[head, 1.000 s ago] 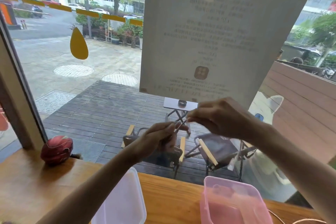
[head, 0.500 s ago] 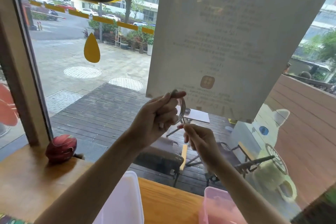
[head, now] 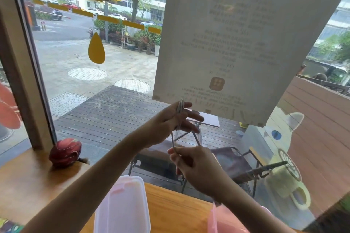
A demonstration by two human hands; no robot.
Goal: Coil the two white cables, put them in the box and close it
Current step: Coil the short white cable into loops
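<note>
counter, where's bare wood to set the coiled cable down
Bare counter lies left of the lid, in front of the red ball. A narrower patch runs between the lid and the pink box. The hands crowd above that gap.

left hand (head: 166, 125): holds cable (head: 180, 108) loops raised | right hand (head: 198, 168): pinches strand below | box (head: 223, 219): open

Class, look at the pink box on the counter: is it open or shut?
Open. The pink box has no cover on it, and its clear lid lies apart on the wooden counter to its left.
</note>
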